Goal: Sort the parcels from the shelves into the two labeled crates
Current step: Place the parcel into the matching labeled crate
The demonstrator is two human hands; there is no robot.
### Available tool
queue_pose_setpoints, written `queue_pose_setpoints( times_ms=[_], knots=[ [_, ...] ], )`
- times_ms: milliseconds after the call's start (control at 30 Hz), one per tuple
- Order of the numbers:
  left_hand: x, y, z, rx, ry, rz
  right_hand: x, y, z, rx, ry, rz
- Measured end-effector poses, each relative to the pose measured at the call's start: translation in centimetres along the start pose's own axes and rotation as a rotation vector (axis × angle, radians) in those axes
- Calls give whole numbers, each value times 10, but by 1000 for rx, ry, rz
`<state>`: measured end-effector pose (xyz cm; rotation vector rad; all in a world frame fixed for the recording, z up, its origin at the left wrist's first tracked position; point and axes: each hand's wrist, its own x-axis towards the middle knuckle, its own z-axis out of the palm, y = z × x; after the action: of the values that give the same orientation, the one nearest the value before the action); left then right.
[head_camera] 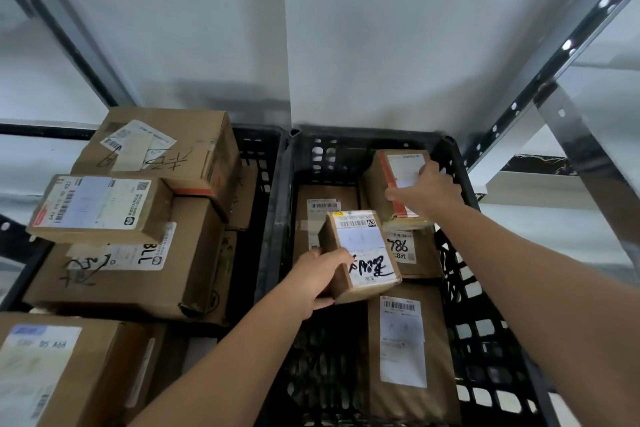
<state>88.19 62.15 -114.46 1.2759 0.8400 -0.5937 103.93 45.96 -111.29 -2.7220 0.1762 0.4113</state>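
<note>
Two hands put brown boxes in a black crate.

The left hand [317,279] has its fingers curled round a small brown cardboard box with black writing on its white label [360,255], held over the black plastic crate on the right [485,340]. The right hand [427,189] grips a brown cardboard box with a red stripe [391,177] at the crate's far end. More big brown boxes [114,253] fill the black crate on the left [258,149].

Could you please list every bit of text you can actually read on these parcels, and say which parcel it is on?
"786" and "8元": parcel label in the right crate.
"63": small box in the left hand.
"BLL": big box in the left crate.
"D5 A6H", roughly: nearest box.
Handwriting, barcodes, fine print: unreadable.
</note>
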Motion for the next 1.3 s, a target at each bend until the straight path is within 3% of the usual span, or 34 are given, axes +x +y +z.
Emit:
queue_pose_setpoints(
  times_ms=[300, 433, 533, 800, 1000, 1133, 1300],
  knots=[
    [-14, 6, -5, 284, -100, -39, -3, -21, -21, -104, -143, -174],
    [-10, 2, -6, 368, -139, -50, -6, -35, -16, -182, -250, -369],
    [-6, -2, -5, 378, -162, -34, -3, -51, -6, -231, -214, -519],
    [5, -6, -9, 284, -125, -33, 19, -77, 27, -250, -345, -715],
    [4, -8, -10, 244, -91, -74, 29, -54, 45, -303, -300, -664],
    [2, -10, -11, 217, -120, -127, 25, -36, 39, -106, -297, -490],
    [-11, -12, -8, 42, -99, -128, 12, -15, 31, -32, -253, -470]
  ],
)
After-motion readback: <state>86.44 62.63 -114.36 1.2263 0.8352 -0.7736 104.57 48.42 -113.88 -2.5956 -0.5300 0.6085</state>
